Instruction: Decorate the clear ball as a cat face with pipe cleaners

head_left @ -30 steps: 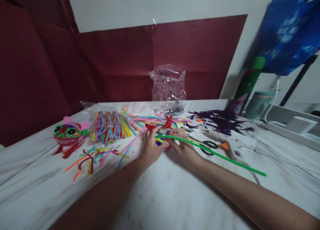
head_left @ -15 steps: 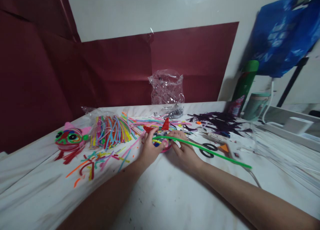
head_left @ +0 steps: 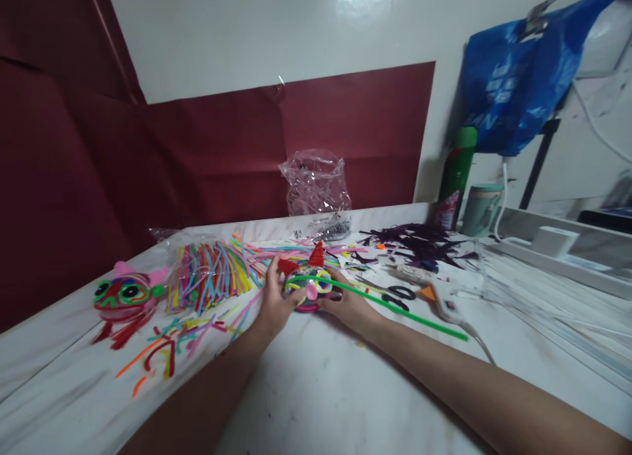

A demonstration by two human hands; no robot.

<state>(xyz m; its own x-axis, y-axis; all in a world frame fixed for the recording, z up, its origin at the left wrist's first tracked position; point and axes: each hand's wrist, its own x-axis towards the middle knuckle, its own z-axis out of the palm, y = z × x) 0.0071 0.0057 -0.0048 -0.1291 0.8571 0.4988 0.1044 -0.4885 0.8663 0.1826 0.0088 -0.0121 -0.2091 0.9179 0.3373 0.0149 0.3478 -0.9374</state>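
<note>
A small craft animal head [head_left: 307, 299] with red pointed ears, ringed eyes and a pink nose sits at the middle of the table, held from both sides. My left hand [head_left: 275, 301] is closed around its left side, thumb at the front near the nose. My right hand [head_left: 348, 305] grips the right side, its fingers partly hidden behind. A long green pipe cleaner [head_left: 419, 320] runs across the front of the head and sticks out to the right over my right hand. Whether its left end is fixed cannot be made out.
A similar head with pink ears [head_left: 126, 294] stands at left, near bundled pipe cleaners [head_left: 210, 277] and scattered cut pieces [head_left: 168, 349]. Black-handled scissors [head_left: 399, 295], an orange-tipped glue gun [head_left: 439, 300] and dark purple strips [head_left: 419, 241] lie right. A clear plastic bag [head_left: 316, 185] stands behind.
The view has turned, so everything sits further left and lower. My right hand has shifted from the top toward the head's right side, and more of its face shows.
</note>
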